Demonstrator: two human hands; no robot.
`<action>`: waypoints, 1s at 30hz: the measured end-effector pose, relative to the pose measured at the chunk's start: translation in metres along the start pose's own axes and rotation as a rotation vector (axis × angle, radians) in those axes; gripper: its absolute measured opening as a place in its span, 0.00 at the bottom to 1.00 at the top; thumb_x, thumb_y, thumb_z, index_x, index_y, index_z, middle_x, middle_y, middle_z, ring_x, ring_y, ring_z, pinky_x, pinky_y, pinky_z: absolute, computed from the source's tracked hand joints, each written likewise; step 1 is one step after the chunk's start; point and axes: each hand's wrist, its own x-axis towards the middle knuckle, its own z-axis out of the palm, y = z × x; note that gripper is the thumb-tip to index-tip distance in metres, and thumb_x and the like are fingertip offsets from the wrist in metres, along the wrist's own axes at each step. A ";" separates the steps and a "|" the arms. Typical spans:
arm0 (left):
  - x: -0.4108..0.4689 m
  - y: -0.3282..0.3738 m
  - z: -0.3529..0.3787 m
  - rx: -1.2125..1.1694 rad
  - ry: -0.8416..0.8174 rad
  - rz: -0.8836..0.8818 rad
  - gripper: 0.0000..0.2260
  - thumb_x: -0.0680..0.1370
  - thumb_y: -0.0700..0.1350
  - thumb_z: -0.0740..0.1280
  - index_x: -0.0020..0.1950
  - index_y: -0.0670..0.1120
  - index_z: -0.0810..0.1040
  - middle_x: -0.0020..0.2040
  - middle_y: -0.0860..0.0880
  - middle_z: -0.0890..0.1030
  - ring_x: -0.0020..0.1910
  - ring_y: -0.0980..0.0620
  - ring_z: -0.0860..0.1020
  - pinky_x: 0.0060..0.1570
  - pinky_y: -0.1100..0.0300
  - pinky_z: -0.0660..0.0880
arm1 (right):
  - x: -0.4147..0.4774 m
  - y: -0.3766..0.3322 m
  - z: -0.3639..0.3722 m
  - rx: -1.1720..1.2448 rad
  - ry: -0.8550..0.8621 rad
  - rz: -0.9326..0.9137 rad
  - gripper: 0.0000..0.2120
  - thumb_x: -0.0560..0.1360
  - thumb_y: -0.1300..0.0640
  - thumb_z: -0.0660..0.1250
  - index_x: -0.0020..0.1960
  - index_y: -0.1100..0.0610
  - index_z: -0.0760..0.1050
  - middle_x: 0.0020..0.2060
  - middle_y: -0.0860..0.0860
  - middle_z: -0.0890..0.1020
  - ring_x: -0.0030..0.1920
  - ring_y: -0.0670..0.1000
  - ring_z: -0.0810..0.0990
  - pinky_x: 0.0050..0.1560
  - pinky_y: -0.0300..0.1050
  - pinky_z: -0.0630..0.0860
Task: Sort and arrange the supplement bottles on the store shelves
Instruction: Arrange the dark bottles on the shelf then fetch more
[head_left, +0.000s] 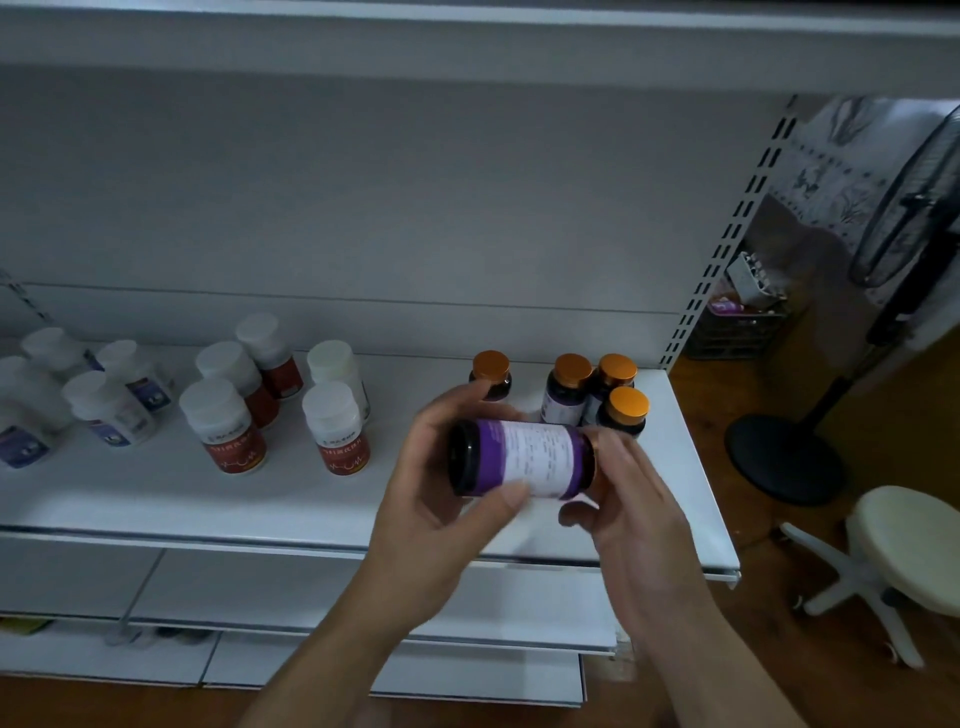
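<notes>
Bottle (491, 457) sideways | cap hidden behind right hand (636, 504) | label (537, 457) unreadable

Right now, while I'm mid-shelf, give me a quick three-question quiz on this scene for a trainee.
1. True or false: the purple-labelled bottle stands upright on the shelf.
2. How many orange-capped bottles stand on the shelf?
3. Which grip holds the purple-labelled bottle? A: left only. B: right only. C: both hands.

Key
1. False: it is held sideways above the shelf.
2. Four.
3. C: the left hand and the right hand each hold one end.
</notes>
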 end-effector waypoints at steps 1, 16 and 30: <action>-0.002 -0.002 0.000 -0.034 0.043 -0.052 0.23 0.70 0.43 0.73 0.63 0.56 0.75 0.59 0.48 0.79 0.60 0.48 0.78 0.52 0.57 0.79 | 0.000 -0.003 0.000 -0.086 -0.005 -0.059 0.13 0.72 0.47 0.61 0.55 0.50 0.75 0.44 0.42 0.83 0.46 0.46 0.82 0.39 0.41 0.79; 0.002 -0.005 -0.013 -0.010 0.051 -0.219 0.16 0.72 0.39 0.70 0.60 0.44 0.77 0.56 0.45 0.82 0.56 0.49 0.80 0.50 0.63 0.77 | 0.007 -0.003 -0.003 -0.268 -0.123 -0.098 0.17 0.71 0.48 0.70 0.58 0.44 0.71 0.47 0.39 0.82 0.49 0.45 0.82 0.43 0.39 0.80; 0.003 -0.008 -0.009 0.038 0.092 -0.214 0.13 0.75 0.42 0.72 0.59 0.43 0.79 0.53 0.48 0.83 0.55 0.52 0.80 0.48 0.65 0.76 | 0.007 -0.002 -0.006 -0.296 -0.160 -0.126 0.20 0.70 0.54 0.71 0.61 0.45 0.72 0.50 0.38 0.81 0.54 0.43 0.81 0.51 0.39 0.80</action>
